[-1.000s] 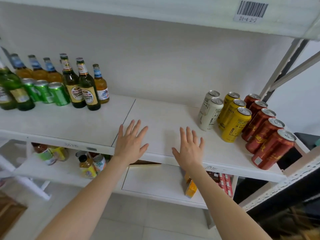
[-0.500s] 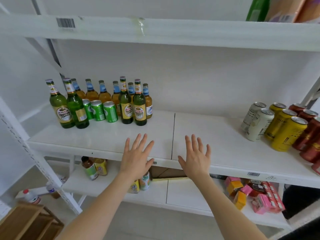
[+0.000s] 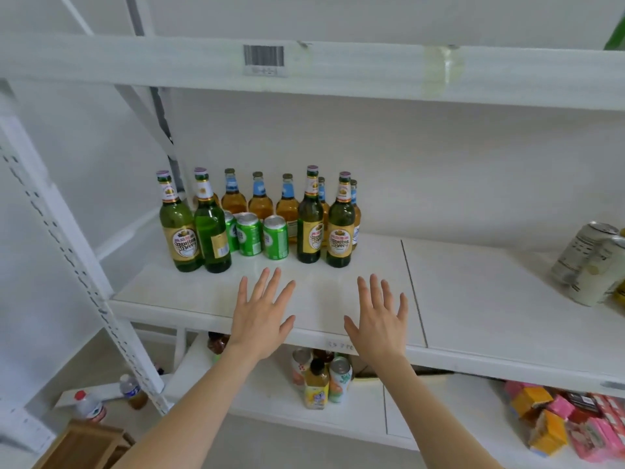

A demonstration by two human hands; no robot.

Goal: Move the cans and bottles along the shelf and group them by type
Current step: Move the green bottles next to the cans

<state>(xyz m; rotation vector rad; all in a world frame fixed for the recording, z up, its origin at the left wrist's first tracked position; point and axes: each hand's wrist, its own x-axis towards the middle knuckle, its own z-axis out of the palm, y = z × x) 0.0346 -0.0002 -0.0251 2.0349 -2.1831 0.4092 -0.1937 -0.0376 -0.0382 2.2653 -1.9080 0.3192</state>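
Hands spread flat, holding nothing.
Left hand (image 3: 262, 316) and right hand (image 3: 378, 321) hover before the green bottles (image 3: 209, 228) on the shelf (image 3: 473, 299).

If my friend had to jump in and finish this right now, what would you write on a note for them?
Left hand: open, holds nothing, over the front of the shelf.
Right hand: open, holds nothing, beside it.
Things: green bottles stand in two pairs, split by three green cans. Amber bottles are lined up behind. White cans stand far right.
Done: green cans stand together.
Left: put the four green bottles together.
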